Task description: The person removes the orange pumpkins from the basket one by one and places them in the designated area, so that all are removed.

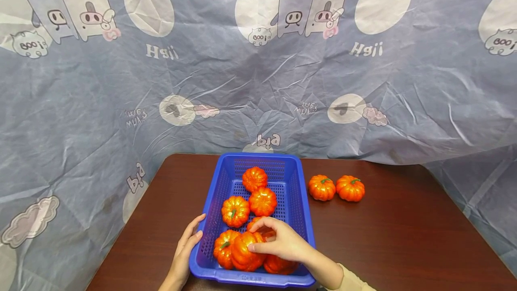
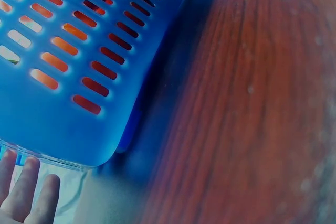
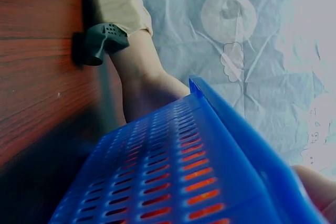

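A blue plastic basket (image 1: 230,276) with slotted walls holds several shiny orange toy pumpkins with green stems. My right hand (image 1: 286,242) reaches over its near right side and pinches one toy pumpkin (image 1: 243,256) between thumb and fingers, above the near end of the basket. Beside that one lies another pumpkin (image 1: 223,247); more are partly hidden beneath my right hand. On the left, my left hand (image 1: 181,255) rests against the basket's outer side, fingers extended along the rim. The left wrist view shows the basket wall (image 2: 58,124) with orange showing through the slots.
Two more orange pumpkins (image 1: 322,187) sit side by side on the dark brown table (image 1: 387,232), right of the basket. A grey printed cloth (image 1: 258,80) hangs behind the table. A dark device (image 3: 105,40) is worn on a forearm in the right wrist view.
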`<state>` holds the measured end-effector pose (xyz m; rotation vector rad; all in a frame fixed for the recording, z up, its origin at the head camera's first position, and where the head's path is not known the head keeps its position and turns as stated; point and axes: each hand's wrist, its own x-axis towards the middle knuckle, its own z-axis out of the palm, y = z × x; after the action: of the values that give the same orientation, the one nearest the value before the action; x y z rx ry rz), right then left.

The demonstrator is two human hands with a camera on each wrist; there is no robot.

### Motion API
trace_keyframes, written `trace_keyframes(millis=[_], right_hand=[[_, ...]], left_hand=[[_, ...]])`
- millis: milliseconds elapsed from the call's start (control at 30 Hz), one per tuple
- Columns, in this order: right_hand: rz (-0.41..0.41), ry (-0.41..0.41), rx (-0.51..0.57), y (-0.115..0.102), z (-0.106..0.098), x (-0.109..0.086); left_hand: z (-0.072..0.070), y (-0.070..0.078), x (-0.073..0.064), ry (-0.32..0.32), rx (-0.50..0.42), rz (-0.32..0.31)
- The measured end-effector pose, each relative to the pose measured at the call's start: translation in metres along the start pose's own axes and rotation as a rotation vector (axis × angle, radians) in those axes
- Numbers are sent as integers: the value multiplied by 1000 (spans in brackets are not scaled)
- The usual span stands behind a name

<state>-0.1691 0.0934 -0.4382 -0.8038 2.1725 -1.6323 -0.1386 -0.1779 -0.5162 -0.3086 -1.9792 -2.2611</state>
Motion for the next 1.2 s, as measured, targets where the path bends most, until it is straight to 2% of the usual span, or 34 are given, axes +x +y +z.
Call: trace_keyframes(millis=[300, 533, 667, 900, 1200], right_hand=[[23, -39, -31, -1, -4, -3], [7, -90, 34, -2, -7, -4], [1, -93, 53, -2, -8, -4], [-50, -54, 80, -3, -18, -7], [-202, 58, 123, -12, -48, -13]], left_hand=[[0, -1, -2, -7, -2, -12], [1, -1, -1, -14, -12, -7], [0, -1, -1, -33, -9, -3], [-2, -1, -1, -23, -22, -13], [-2, 1, 0, -28, -8, -10]])
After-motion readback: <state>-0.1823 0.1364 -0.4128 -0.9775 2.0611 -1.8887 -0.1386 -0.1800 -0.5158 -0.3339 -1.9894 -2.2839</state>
